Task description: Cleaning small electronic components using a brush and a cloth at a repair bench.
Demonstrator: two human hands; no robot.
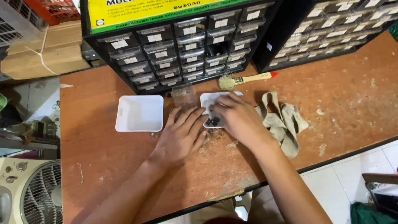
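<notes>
Worn wooden bench (340,99), left hand (179,135) flat — fingers released, right hand (236,118) fingers grasping white tray (207,101)

Both forearms extend from the near edge of the table (103,137) toward its middle. The left hand (180,135) lies palm down, fingers spread and extended, flat on the table. The right hand (236,118) sits just right of it, palm down, fingers curled with tips pressed downward. The hands nearly touch.
</notes>
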